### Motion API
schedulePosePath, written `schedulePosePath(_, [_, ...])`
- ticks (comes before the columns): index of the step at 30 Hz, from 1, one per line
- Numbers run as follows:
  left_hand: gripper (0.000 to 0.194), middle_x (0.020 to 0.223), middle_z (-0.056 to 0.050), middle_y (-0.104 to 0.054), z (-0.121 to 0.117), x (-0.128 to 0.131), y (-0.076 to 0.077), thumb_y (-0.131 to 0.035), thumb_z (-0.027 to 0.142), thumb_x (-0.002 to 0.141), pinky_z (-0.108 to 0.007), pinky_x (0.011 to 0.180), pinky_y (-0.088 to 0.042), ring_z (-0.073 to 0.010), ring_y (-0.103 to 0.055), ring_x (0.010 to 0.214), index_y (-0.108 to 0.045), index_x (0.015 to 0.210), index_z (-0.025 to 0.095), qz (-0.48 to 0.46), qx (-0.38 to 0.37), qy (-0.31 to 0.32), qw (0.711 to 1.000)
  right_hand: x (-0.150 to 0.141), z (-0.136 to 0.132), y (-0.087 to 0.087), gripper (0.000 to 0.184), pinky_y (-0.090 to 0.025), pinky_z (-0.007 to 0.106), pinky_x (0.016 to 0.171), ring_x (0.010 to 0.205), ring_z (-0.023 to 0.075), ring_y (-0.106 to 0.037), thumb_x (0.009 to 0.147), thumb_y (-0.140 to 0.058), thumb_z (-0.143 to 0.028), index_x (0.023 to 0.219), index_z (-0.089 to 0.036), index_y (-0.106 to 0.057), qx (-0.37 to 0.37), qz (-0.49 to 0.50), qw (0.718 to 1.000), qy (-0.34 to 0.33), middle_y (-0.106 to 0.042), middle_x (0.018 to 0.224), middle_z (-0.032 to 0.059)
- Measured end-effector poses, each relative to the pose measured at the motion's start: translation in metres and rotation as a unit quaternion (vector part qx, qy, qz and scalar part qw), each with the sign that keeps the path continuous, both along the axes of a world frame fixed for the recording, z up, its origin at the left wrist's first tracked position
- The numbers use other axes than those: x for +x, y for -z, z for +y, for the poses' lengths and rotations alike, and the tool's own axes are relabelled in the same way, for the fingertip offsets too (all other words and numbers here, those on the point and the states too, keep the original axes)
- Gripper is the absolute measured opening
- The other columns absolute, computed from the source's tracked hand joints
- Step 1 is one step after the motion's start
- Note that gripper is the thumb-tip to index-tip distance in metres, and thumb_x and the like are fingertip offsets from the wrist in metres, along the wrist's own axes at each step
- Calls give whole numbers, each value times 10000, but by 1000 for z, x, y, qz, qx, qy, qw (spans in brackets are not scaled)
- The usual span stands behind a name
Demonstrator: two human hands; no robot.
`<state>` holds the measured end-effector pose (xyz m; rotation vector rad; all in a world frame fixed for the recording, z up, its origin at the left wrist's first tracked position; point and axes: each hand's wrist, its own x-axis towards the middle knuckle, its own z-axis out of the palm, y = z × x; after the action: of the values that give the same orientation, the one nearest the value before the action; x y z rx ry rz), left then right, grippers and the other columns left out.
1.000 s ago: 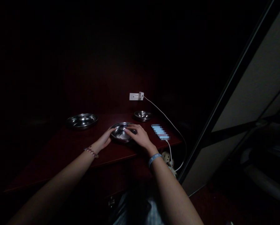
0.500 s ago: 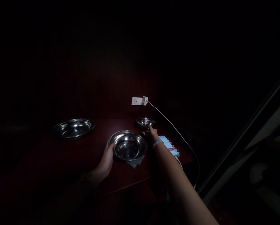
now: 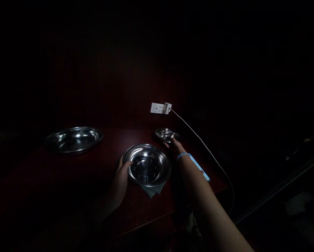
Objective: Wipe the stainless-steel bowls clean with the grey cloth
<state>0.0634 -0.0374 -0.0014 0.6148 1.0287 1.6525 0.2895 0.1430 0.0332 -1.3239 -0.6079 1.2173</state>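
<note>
My left hand [image 3: 122, 178] is closed on the left rim of a shiny steel bowl [image 3: 148, 164], its thumb over the edge and its fingers hidden underneath. Below that bowl, a folded grey-green cloth [image 3: 153, 190] pokes out at the front. Farther back, my right hand [image 3: 175, 145] reaches to a smaller steel bowl [image 3: 164, 133], thumb at its near right rim and fingers partly hidden below; it appears to grip the edge. A large, wide steel bowl [image 3: 75, 140] rests on the left, apart from both hands.
The dark red table [image 3: 112, 140] has its front edge below my hands. A lit phone [image 3: 200, 168] lies partly behind my right forearm. From a charger [image 3: 167, 107] in the wall socket [image 3: 157, 107], a white cable [image 3: 199, 138] hangs down on the right. The surroundings are very dark.
My view has shifted slightly, and the bowls look a little bigger. Both hands keep to the same bowls. My right forearm now covers more of the phone.
</note>
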Motion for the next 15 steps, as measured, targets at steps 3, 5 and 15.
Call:
schedulePosePath(3, [372,1111,-51,-758,-1,0,0,-636,232,795,-348,932,-526,-237,-686,1032,-693,1163,227,7,12,6,1000,1,-7,1,401,-658,176,666,889,161,-775,1022,-640,-293,1347,-61,-595,0,-2,1000,21,-727,1204,156])
schedulePosePath(5, [369,1103,-48,-758,-1,0,1,-642,241,798,-345,924,-529,-234,-687,1024,-696,1163,230,10,16,9,1000,0,-13,2,445,-654,173,642,898,180,-780,992,-682,-283,1354,-39,-596,-10,-6,999,33,-720,1236,181])
schedulePosePath(15, [301,1102,-24,-750,0,0,3,-646,247,831,-322,985,-505,-205,-669,1041,-705,1126,232,0,22,14,1000,-7,-47,-38,306,-635,158,624,722,128,-746,1039,-608,-279,1287,-106,-657,7,29,999,-40,-765,976,89])
